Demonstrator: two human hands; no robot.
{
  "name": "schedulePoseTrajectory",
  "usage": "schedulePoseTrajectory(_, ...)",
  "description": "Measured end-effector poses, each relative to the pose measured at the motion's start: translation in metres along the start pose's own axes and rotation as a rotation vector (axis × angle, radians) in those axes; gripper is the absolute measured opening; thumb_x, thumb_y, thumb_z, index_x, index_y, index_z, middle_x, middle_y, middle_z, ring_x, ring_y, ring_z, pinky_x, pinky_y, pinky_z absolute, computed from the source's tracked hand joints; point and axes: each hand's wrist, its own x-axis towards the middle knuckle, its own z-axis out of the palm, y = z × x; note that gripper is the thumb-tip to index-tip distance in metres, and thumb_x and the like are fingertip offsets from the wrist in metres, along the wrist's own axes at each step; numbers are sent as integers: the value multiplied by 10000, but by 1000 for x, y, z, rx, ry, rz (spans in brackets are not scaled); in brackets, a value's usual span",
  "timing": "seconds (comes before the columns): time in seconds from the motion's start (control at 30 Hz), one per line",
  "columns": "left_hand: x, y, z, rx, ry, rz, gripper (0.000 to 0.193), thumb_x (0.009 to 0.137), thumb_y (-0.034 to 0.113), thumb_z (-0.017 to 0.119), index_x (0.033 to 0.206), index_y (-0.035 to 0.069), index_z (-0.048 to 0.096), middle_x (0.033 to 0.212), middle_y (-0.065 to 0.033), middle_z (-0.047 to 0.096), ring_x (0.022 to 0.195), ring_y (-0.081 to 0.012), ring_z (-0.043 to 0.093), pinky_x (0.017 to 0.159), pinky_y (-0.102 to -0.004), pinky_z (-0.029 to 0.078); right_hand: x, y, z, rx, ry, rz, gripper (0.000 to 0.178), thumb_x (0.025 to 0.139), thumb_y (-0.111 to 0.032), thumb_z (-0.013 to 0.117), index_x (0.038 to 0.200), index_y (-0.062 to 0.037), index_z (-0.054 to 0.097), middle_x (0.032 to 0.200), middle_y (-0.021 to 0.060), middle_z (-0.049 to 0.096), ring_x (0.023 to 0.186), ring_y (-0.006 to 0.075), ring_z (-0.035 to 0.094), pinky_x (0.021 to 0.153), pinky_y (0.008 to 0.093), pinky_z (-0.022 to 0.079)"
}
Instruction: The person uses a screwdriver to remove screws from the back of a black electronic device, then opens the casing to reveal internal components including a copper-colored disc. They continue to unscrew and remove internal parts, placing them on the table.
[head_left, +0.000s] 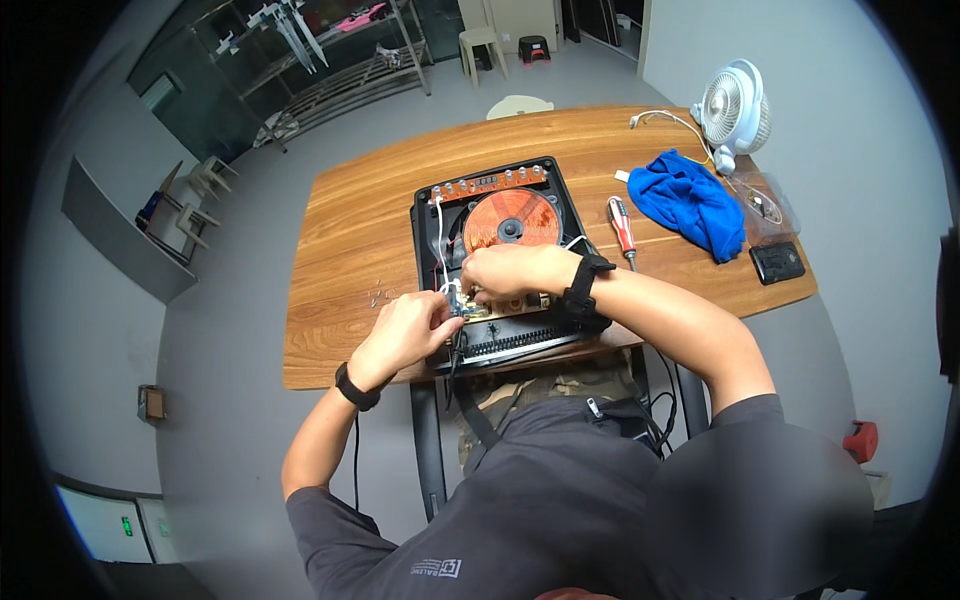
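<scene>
An opened induction cooker (421, 235) lies on the table in front of me, its black shell tilted slightly. Inside it are a round copper coil (488, 218), an orange control strip (488, 183) along the far side and a circuit board (497, 310) on the near side. My left hand (405, 332) reaches the board's left end, thumb and fingers closed around something I cannot make out beside the white wires (441, 240). Over the same spot, my right hand (515, 271) is bent down with curled fingers; its fingertips and anything in them are hidden.
A red-and-white screwdriver (621, 228) lies right of the cooker. Beyond it are a blue cloth (690, 200), a white fan (733, 108), a clear plastic box (765, 208) and a black case (777, 263). Several small screws (378, 294) lie on the wooden table (345, 240) at left.
</scene>
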Motion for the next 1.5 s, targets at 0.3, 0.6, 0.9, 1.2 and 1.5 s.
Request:
schedulePoseTrajectory(0.3,20,5,8,164,-24,-55,358,882,385,744,937,30,735,778,-184,731,764,-380,717,700,-477,564,-42,-14,-74,-178,18,66,418,870,-267,759,1235,-73,698,1160,146,725,1087,339,687,928,435,551)
schedulePoseTrajectory(0.6,29,10,24,235,-88,-18,383,880,321,746,1047,-9,650,820,-243,714,820,-429,710,736,-510,575,-47,41,-73,-376,191,168,855,773,-527,829,1474,-140,529,1521,170,455,1414,383,416,1136,552,394)
schedulePoseTrajectory(0.9,30,12,23,135,-39,62,320,844,197,778,982,-48,624,820,-266,692,854,-443,696,760,-501,572,-34,82,-56,-289,251,307,1000,814,-637,745,1535,-39,395,1541,244,424,1434,430,404,1172,491,376)
schedulePoseTrajectory(1.2,37,14,20,95,-82,17,350,817,168,792,1112,-7,722,839,-244,726,837,-408,721,777,-460,584,-26,82,-66,-252,273,348,729,887,-538,728,1327,27,590,1423,238,547,1326,400,522,1111,478,441)
schedulePoseTrajectory(1.5,42,9,26,250,-49,132,503,748,214,851,1137,12,604,1017,-192,650,942,-399,680,813,-478,563,-16,83,-65,-247,204,341,697,884,-532,736,1266,42,639,1364,233,609,1297,386,565,1076,474,478)
